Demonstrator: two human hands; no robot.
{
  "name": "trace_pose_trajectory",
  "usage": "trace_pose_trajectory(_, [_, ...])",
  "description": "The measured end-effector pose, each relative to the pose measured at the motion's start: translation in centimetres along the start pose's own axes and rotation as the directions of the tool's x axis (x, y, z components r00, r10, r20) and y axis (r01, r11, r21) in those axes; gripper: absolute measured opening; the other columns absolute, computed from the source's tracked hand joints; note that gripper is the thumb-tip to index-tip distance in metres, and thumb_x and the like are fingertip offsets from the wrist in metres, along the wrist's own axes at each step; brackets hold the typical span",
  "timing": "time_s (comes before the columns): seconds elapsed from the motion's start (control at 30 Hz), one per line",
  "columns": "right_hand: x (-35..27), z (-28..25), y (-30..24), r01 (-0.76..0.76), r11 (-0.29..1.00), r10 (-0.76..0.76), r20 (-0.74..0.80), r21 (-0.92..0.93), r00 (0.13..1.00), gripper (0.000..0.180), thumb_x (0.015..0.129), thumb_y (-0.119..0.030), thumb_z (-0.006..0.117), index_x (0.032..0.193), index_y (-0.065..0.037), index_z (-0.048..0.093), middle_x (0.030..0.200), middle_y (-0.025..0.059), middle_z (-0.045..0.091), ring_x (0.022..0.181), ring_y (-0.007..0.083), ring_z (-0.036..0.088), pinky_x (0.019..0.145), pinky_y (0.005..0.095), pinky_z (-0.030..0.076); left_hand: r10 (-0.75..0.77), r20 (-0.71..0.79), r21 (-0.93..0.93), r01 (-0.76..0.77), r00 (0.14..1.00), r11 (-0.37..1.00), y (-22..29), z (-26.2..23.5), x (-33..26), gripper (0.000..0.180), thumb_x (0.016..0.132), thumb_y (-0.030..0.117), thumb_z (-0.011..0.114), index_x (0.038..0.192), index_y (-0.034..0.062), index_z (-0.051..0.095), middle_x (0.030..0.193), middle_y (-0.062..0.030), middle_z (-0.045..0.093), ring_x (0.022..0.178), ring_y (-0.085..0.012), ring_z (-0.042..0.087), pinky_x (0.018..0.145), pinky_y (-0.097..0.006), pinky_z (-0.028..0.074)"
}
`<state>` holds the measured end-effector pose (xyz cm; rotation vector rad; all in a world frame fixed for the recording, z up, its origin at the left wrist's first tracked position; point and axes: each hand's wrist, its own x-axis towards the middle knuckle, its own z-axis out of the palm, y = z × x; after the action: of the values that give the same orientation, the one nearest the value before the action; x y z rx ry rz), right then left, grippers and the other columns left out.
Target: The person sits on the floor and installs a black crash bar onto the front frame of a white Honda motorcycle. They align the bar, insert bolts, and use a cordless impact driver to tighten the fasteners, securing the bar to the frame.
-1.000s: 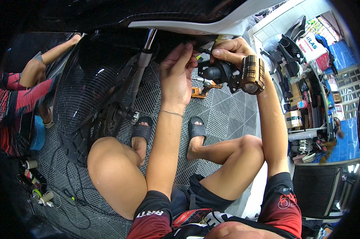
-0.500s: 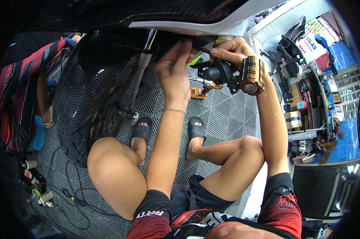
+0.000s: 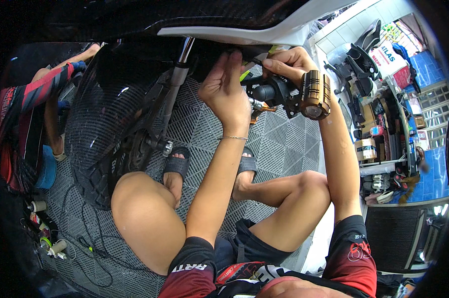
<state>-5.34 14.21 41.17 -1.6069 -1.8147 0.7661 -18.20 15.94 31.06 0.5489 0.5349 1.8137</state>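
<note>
Clock read on the head view, twelve at the top edge.

- Changed over the last second: left hand [image 3: 225, 94] at twelve has swung its wrist toward three and turned, back of the hand rolling over; its forearm now leans toward one. It covers more of the orange-and-silver tool [image 3: 255, 118] on the floor, between one and two. Right hand [image 3: 293, 63], at one, has barely shifted. Off at ten, a co-worker's red-and-black sleeve [image 3: 40, 92] has risen.
- Meaning, my judgement: a change of angle at the same spot, not a fresh stage. Right hand seems to steady, left to do the fine work.
- Grip: right thumb and forefinger pinched on a thin black cord [image 3: 256, 62]. Left fingers bunched together, tips in shadow under the white panel [image 3: 254, 35]; cannot tell whether they hold anything.
- Lamp [image 3: 315, 94]: at two, just below the right hand, in front of the right forearm. Bronze-gold barrel, dark grooves, glossy; lens at its six o'clock end. Toward nine of it, a black bracket [image 3: 287, 94] with a rounded black housing [image 3: 263, 92]. Whether the hand bears the lamp's weight: unclear.
- Yellow-green strip [image 3: 244, 75] beside the left fingers, toward four.
</note>
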Motion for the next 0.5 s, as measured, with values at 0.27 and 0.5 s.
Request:
trace_pose_trajectory(0.27, [0.0,-0.2,0.1,0.022,0.999,-0.021,0.024,-0.024,0.999,0.034,0.089,-0.032,0.074,0.077,0.001,0.074,0.059,-0.0001,0.06,0.053,0.0065,0.05,0.048,0.0249,0.037,-0.003,-0.017,-0.043,0.002,1.0,0.999,-0.1,0.5,-0.3,0.025,0.091,0.014,0.073,0.104,-0.0078,0.072,0.088,-0.0127,0.074,0.078,-0.0144,0.072,0.072,-0.026,0.06])
trace_pose_trajectory(0.5, [0.2,-0.4,0.2,0.063,0.996,-0.06,0.041,-0.062,0.997,0.036,0.09,-0.033,0.074,0.074,0.0,0.072,0.059,-0.0012,0.057,0.053,0.006,0.049,0.048,0.0253,0.035,0.083,0.155,0.18,-0.11,0.984,0.977,0.2,-1.0,0.7,0.022,0.092,0.017,0.073,0.103,-0.0023,0.074,0.088,-0.0085,0.075,0.078,-0.0125,0.072,0.071,-0.025,0.057])
